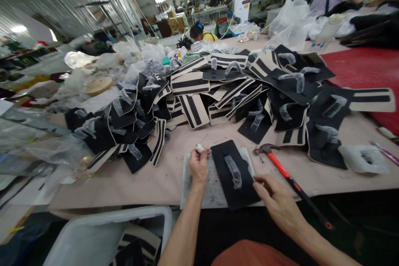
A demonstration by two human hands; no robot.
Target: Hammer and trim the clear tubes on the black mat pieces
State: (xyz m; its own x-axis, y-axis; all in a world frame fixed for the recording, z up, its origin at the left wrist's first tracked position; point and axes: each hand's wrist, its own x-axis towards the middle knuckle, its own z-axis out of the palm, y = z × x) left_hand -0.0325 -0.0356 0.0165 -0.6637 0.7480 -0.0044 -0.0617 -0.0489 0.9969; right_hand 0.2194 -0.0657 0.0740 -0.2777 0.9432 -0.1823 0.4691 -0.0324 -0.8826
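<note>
A black panel (222, 162) with a plastic-wrapped handle (233, 171) lies tilted on a speckled pale board (189, 176) at the table's front edge. Left of the panel is my left hand (199, 166), its fingers closed; a small white piece (200, 148) shows at the fingertips, perhaps a wrapping on one finger, and what they pinch is too small to name. My right hand (274, 197) is at the panel's right edge, fingers apart, fingertips by the rim. To the right lies a hammer (280, 166) with a red and black handle, its head near the board.
Black and striped panels (195, 110) are heaped across the table (174, 149). A grey bin (109, 224) with panels inside stands at the front left. Clear plastic bags (289, 20) lie behind, a red sheet (368, 70) on the right. People sit farther back.
</note>
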